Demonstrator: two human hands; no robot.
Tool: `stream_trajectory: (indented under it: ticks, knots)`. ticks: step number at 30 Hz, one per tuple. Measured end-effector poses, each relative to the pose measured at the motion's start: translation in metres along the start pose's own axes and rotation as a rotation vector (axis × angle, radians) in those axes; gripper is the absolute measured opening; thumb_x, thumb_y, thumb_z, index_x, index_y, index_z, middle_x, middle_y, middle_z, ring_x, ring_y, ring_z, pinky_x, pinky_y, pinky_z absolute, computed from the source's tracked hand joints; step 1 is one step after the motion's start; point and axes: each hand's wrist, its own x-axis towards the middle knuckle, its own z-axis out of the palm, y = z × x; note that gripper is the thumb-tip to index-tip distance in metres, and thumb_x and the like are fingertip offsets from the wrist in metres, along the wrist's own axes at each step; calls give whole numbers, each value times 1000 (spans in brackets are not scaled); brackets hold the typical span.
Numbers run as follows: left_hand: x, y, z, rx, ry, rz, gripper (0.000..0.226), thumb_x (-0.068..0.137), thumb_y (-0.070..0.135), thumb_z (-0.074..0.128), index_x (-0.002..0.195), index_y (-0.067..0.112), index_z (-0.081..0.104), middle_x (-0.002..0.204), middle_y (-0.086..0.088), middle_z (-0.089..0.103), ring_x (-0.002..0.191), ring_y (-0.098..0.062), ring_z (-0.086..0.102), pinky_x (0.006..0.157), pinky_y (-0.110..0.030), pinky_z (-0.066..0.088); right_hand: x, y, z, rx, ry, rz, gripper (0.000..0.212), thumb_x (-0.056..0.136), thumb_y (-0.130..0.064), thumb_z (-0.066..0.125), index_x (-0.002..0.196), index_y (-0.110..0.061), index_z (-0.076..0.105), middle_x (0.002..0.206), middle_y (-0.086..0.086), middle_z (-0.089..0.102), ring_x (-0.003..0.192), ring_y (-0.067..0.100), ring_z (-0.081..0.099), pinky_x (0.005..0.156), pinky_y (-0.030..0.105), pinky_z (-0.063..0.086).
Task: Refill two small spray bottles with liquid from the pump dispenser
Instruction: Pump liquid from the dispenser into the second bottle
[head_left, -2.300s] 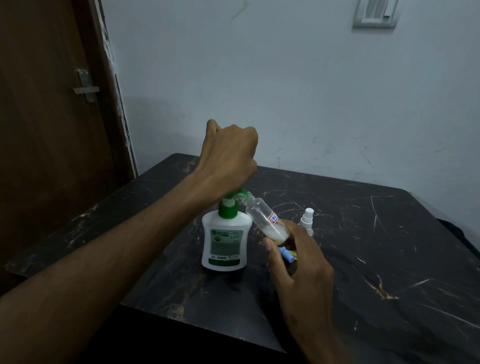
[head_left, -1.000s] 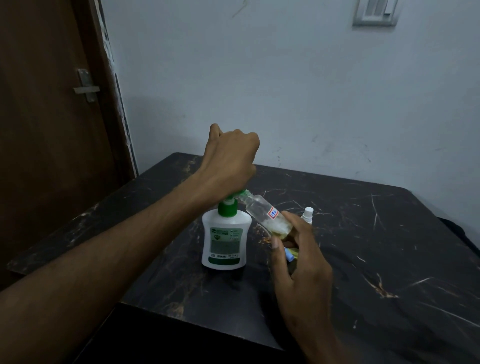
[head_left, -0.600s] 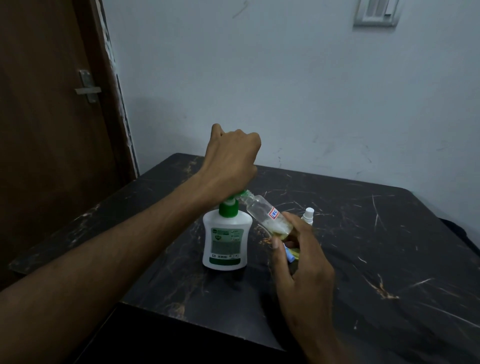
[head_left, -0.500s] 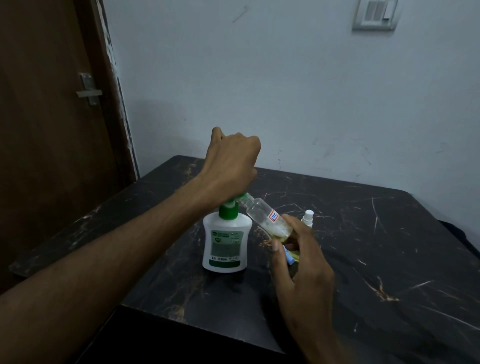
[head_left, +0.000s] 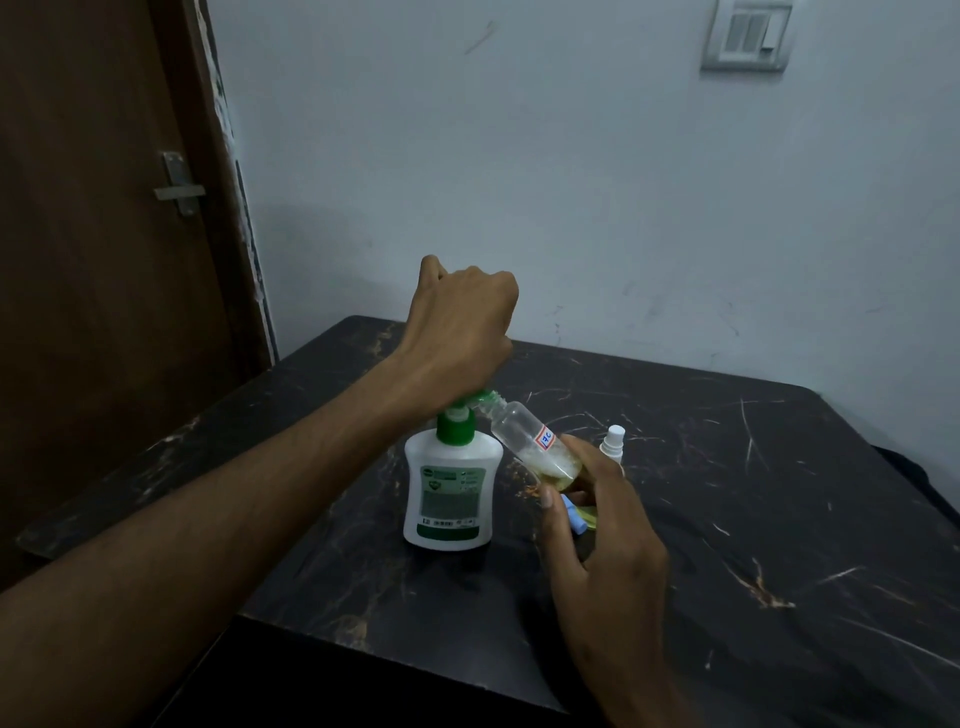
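Note:
A white pump dispenser (head_left: 449, 491) with a green collar stands upright on the dark marble table (head_left: 753, 519). My left hand (head_left: 460, 335) is fisted on top of its green pump head. My right hand (head_left: 602, 525) holds a small clear spray bottle (head_left: 530, 441), uncapped and tilted, its open neck against the pump's nozzle. Some pale yellow liquid lies in the bottle's lower end. A second small bottle with a white spray top (head_left: 613, 444) stands just behind my right hand. A blue and yellow piece (head_left: 576, 519) shows under my right thumb.
A brown door with a metal latch (head_left: 179, 187) is at the left. A pale wall with a switch plate (head_left: 745, 34) runs behind the table. The table's front edge (head_left: 395, 660) is close to me.
My left hand dipped slightly on the pump head and stays there. The tilted bottle remains at the nozzle. The view shifted a little.

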Motion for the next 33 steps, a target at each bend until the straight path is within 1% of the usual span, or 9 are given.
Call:
stream_trajectory:
  ticks: [2, 7, 12, 15, 19, 25, 29, 33]
  knots:
    - [2, -1, -1, 3, 20, 0, 18, 80, 0, 59, 78, 18, 63, 73, 1, 65, 72, -24, 60, 96, -45, 37, 0, 0, 0, 1, -6, 1, 41, 94, -19, 67, 135, -14, 64, 117, -3, 70, 102, 9, 68, 89, 2, 42]
    - [-2, -1, 8, -50, 7, -37, 19, 85, 3, 62, 79, 20, 68, 76, 2, 70, 75, -22, 64, 99, -45, 37, 0, 3, 2, 7, -14, 8, 41, 95, -21, 66, 136, -14, 64, 120, -3, 69, 104, 9, 67, 90, 2, 43]
    - [1, -3, 2, -33, 14, -18, 17, 85, 5, 62, 79, 20, 65, 75, 2, 68, 74, -22, 63, 98, -47, 38, -1, 1, 1, 13, -1, -5, 42, 97, -30, 59, 135, -14, 64, 120, -3, 69, 105, 6, 66, 90, 1, 41]
    - [3, -4, 2, -42, 4, -23, 17, 86, 5, 62, 80, 20, 66, 78, 2, 70, 76, -22, 64, 100, -48, 38, 0, 1, 1, 25, 1, 4, 43, 97, -32, 58, 135, -14, 64, 120, -4, 69, 105, 6, 66, 90, 1, 41]
    - [-1, -2, 7, -81, -23, -52, 17, 89, 7, 62, 84, 21, 70, 83, 4, 72, 80, -20, 65, 104, -46, 36, -1, 2, 1, 19, -1, 4, 42, 97, -31, 59, 135, -15, 64, 120, -5, 69, 104, 7, 66, 89, 1, 41]
    - [3, -2, 3, -66, 12, -28, 16, 88, 6, 62, 83, 20, 67, 81, 2, 70, 78, -21, 63, 101, -46, 37, -1, 0, 0, 15, 3, 1, 43, 97, -32, 60, 136, -15, 64, 120, -5, 69, 103, 7, 67, 89, 0, 41]
    - [1, -2, 6, -101, -13, -53, 18, 89, 6, 62, 83, 21, 70, 83, 4, 72, 79, -19, 64, 105, -45, 36, -1, 1, 2, 22, 13, 14, 41, 95, -23, 68, 135, -15, 65, 120, -5, 70, 104, 10, 68, 90, 3, 43]
    - [-2, -2, 6, -128, -7, -59, 20, 88, 6, 62, 80, 22, 69, 81, 5, 72, 78, -18, 65, 105, -45, 35, -1, 1, 1, 12, 14, 5, 43, 93, -19, 68, 135, -14, 65, 119, -4, 70, 102, 9, 68, 89, 1, 42]
